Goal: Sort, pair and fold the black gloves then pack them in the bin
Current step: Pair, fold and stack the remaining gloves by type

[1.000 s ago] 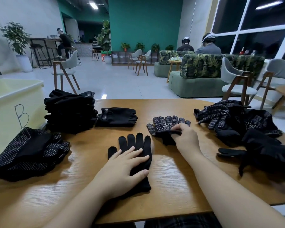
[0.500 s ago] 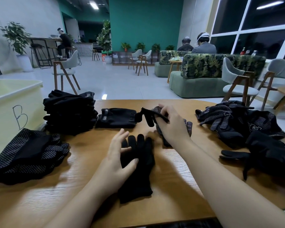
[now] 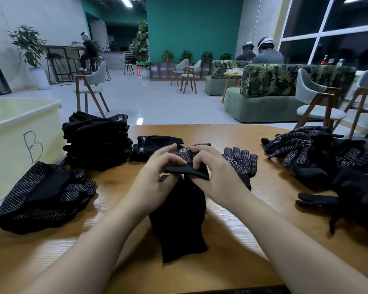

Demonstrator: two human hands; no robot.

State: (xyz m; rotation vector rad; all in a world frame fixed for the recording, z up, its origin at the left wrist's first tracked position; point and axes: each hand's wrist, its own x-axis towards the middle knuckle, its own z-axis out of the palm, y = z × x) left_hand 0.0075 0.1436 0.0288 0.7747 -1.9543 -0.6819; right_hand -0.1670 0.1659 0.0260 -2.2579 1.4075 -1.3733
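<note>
Wooden table (image 3: 232, 240), seen from the head camera. Two bare hands meet at centre. Left hand (image 3: 155, 179) and right hand (image 3: 217, 177) both pinch the cuff end of one dotted glove (image 3: 187, 164), held just above the table, fingertips closed on the fabric. Directly under it lies one plain black glove (image 3: 179, 217), flat, reaching toward the near edge.

Just right of the hands: one more dotted glove (image 3: 241, 164), flat, dotted side up, fingers pointing away.

Behind the hands: one fingerless glove (image 3: 155, 145) with a white label; whether a second lies beneath it cannot be told.

Far left: one stack of folded black gloves (image 3: 96, 141), several layers, count not readable.

Near left: one pile of dotted gloves (image 3: 45, 196), folded, count not readable, touching the bin.

Right side: one loose heap (image 3: 331, 164) of mixed dotted and plain gloves, unsorted, count not readable.

One pale yellow bin (image 3: 15, 132) at the left edge, marked "B" on its side. Its inside is not visible from here.

Background: three people seated, well apart from the table.
</note>
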